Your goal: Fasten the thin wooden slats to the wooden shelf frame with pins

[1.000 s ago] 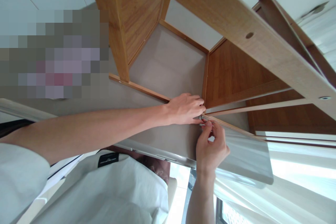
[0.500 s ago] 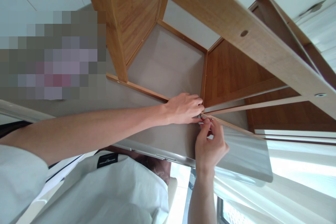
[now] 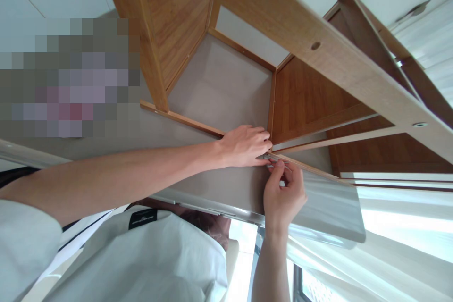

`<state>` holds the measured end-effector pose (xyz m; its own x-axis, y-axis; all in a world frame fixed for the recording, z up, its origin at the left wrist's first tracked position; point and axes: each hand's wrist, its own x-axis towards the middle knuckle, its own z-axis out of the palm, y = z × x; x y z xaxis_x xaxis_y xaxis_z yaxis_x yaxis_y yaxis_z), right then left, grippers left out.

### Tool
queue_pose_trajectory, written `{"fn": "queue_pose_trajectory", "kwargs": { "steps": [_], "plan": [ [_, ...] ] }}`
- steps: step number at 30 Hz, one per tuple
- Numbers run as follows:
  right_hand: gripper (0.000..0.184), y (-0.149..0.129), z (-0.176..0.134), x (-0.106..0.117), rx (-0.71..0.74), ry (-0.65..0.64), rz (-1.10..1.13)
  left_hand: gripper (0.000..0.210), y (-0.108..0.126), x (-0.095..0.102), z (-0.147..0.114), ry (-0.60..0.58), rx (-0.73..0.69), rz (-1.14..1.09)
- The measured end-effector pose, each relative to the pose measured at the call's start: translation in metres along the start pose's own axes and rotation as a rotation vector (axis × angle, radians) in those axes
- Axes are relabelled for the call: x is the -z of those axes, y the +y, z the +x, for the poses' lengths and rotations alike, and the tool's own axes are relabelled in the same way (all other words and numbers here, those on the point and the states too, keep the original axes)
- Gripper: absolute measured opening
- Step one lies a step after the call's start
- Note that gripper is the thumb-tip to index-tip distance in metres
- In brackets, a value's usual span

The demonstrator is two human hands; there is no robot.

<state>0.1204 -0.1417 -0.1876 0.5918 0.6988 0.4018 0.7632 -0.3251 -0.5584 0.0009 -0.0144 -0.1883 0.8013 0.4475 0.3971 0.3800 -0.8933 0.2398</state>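
Small metal hardware (image 3: 272, 161), grey and too tiny to identify, sits at the front corner of the wooden cabinet (image 3: 311, 99), where a grey door panel (image 3: 329, 207) meets the frame. In the head view, the left hand (image 3: 244, 146) lies curled over that corner, fingertips pressed against the piece, while the right hand (image 3: 283, 193) reaches up from below, thumb and forefinger pinched on it. A black label (image 3: 142, 218) on the white garment (image 3: 148, 259) below carries writing too small to read.
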Motion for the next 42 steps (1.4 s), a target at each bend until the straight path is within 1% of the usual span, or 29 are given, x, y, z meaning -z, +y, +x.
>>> {"fn": "queue_pose_trajectory", "kwargs": {
  "steps": [5,11,15,19,21,26,30,33,37,42],
  "plan": [
    [0.025,-0.001,-0.003,0.0,0.089,0.023,-0.081,0.036,-0.001,-0.001,0.0,0.01,-0.004,-0.002],
    [0.022,0.003,-0.006,-0.004,0.314,0.106,-0.22,0.032,-0.001,0.0,-0.001,0.0,-0.014,-0.012],
    [0.021,0.006,-0.006,-0.005,0.421,0.087,-0.249,0.031,-0.001,0.0,-0.001,-0.002,-0.017,-0.019],
    [0.022,0.006,-0.004,-0.003,0.459,0.059,-0.24,0.03,-0.002,-0.002,-0.001,0.013,-0.021,-0.02],
    [0.022,0.004,-0.002,-0.003,0.422,0.051,-0.217,0.029,-0.002,-0.002,-0.001,0.022,-0.023,-0.02],
    [0.025,0.001,0.0,-0.002,0.178,0.035,-0.107,0.029,0.0,-0.001,-0.001,0.031,-0.018,-0.02],
    [0.028,-0.001,0.0,-0.001,0.115,0.026,-0.078,0.03,0.0,0.002,0.0,0.004,-0.006,-0.015],
    [0.028,-0.001,0.002,0.001,0.044,-0.003,-0.048,0.031,0.0,0.001,0.0,0.006,-0.001,-0.006],
    [0.029,0.002,0.006,0.002,-0.065,-0.081,0.087,0.03,0.0,-0.001,-0.001,0.022,-0.001,0.004],
    [0.034,0.005,0.009,0.002,-0.174,-0.154,0.277,0.032,0.001,0.002,-0.001,0.006,0.006,0.007]
  ]
}}
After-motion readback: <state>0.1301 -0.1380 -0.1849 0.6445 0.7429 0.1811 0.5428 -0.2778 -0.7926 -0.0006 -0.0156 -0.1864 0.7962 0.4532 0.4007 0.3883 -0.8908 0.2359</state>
